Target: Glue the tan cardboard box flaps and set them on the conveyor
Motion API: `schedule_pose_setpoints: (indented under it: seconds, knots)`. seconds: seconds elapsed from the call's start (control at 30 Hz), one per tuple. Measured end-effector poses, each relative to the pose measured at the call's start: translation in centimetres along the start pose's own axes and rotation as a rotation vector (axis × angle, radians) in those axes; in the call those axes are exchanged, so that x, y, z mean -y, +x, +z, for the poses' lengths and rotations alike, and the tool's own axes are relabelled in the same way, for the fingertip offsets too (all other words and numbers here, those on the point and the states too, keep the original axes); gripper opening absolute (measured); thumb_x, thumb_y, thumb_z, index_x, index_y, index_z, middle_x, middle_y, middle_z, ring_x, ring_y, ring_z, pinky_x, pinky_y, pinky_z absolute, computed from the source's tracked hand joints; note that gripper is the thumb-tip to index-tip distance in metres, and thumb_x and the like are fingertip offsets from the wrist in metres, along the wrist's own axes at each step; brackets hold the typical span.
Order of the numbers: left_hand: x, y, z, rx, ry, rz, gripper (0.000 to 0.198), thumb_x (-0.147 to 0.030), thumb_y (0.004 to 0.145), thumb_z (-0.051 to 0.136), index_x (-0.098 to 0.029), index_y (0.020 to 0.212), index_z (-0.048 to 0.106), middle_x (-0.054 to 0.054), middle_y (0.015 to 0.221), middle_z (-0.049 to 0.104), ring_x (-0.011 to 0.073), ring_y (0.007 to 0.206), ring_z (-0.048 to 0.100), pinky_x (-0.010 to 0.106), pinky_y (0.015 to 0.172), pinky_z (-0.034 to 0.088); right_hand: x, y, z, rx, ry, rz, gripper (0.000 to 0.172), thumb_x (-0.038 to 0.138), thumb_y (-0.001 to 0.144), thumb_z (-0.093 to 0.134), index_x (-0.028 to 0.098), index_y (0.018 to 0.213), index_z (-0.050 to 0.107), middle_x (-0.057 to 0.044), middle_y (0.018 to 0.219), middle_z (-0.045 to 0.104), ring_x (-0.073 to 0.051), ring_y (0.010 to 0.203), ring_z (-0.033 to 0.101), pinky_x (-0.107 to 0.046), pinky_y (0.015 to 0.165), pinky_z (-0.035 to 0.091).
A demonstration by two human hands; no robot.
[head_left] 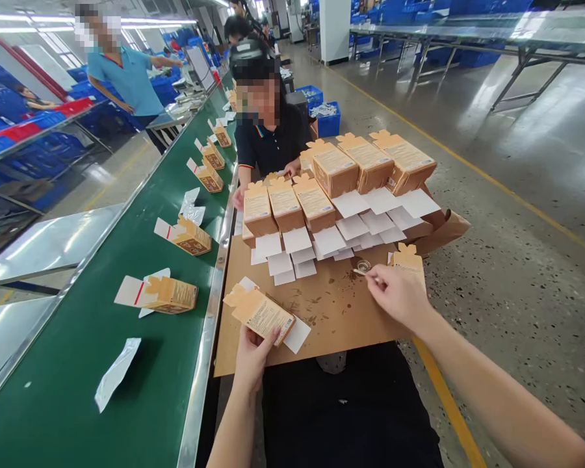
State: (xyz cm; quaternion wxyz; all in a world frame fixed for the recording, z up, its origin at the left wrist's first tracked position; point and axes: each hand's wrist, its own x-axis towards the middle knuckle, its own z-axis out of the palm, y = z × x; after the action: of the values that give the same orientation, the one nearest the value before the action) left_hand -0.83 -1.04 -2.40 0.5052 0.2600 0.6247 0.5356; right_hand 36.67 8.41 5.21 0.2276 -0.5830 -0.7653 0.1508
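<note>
Left hand (254, 352) grips carton (266, 313), thumb on top, likely for steadiness; right hand (400, 296) pinches thin tool (359, 272) (type unclear) by small dish (364, 265), seemingly placed within reach.

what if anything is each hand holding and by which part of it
The left hand holds a printed tan carton by its near long edge. The right hand appears to pinch a thin pale stick by its back end.
</note>
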Motion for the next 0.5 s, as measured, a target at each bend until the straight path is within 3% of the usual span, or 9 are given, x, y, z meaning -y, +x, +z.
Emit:
schedule_pose_setpoints:
  seconds: [0.13,0.27,0.37,0.5]
  knots:
    - [-0.7,0.0,0.8,0.019,0.024,0.041,0.085,-0.056,0.068,0.117,-0.024,0.135,0.074,0.018,0.140,0.087,0.0403,0.141,0.082,0.058,0.128,0.061,4.6,-5.5,6.7,-0.057,0.243,-0.243,0.033,0.016,0.113,0.057,0.025,0.087,0.075,0.002,0.068,0.070,-0.014,0.057,0.059,-0.029,0.063,0.045]
    - [-1.2,-0.2,1.4,0.014,0.043,0.051,0.085,-0.059,0.067,0.116,-0.024,0.131,0.073,0.017,0.136,0.087,0.0400,0.138,0.083,0.059,0.127,0.061,8.3,-8.0,13.2,-0.026,0.236,-0.290,0.032,0.009,0.106,0.061,0.026,0.079,0.065,0.004,0.066,0.064,-0.014,0.060,0.057,-0.029,0.065,0.040]
    - [-1.3,-0.5,1.5,0.032,0.053,0.053,0.087,-0.059,0.066,0.116,-0.024,0.133,0.072,0.016,0.136,0.087,0.0395,0.138,0.082,0.058,0.127,0.061,8.7,-7.9,14.8,0.043,0.192,-0.279,0.031,0.008,0.105,0.062,0.026,0.079,0.062,0.004,0.068,0.063,-0.015,0.062,0.055,-0.029,0.067,0.037]
    - [-1.1,-1.3,2.0,-0.013,0.068,0.092,0.088,-0.058,0.066,0.116,-0.025,0.134,0.072,0.016,0.137,0.086,0.0410,0.140,0.081,0.058,0.126,0.062,7.5,-7.2,13.6,0.032,0.211,-0.240,0.031,0.010,0.108,0.059,0.025,0.083,0.065,0.002,0.072,0.067,-0.016,0.065,0.059,-0.029,0.068,0.040]
